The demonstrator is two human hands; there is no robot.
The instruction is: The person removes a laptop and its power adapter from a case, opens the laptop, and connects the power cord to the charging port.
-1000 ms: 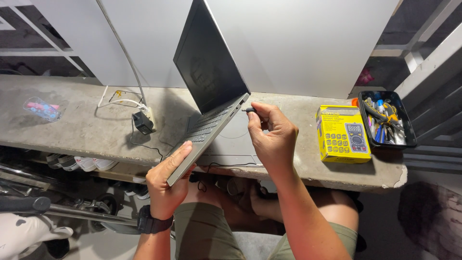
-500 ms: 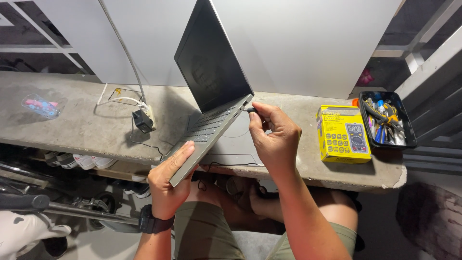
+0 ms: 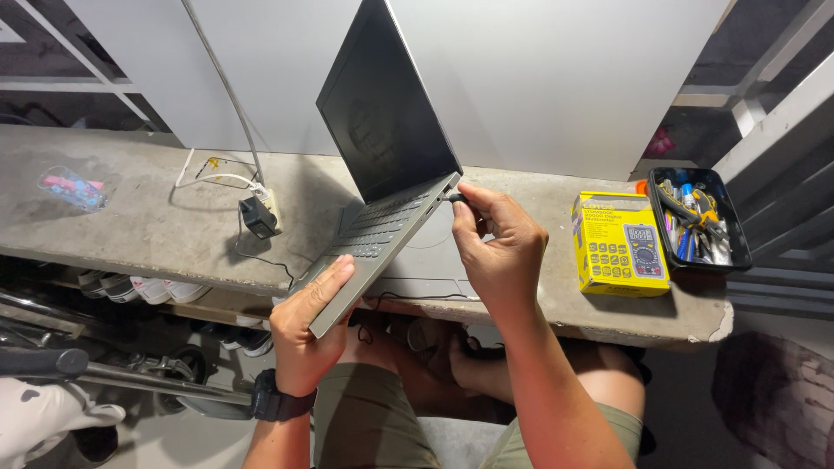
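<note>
An open grey laptop (image 3: 382,165) with a dark screen is tilted up on its side over the concrete bench (image 3: 148,230). My left hand (image 3: 308,326) grips the near corner of its keyboard base from below. My right hand (image 3: 495,252) pinches a small black cable plug (image 3: 455,198) against the laptop's right edge, near the hinge. A thin dark cable runs down from there across the bench.
A yellow multimeter box (image 3: 618,243) lies right of my right hand, beside a black tray of tools (image 3: 695,219). A black power adapter in a white socket block (image 3: 261,214) sits left of the laptop. A small plastic bag (image 3: 71,187) lies far left. Shoes sit under the bench.
The laptop has tipped slightly and my left hand has shifted a little to the right with it. My right hand stays at the laptop's side with the plug.
</note>
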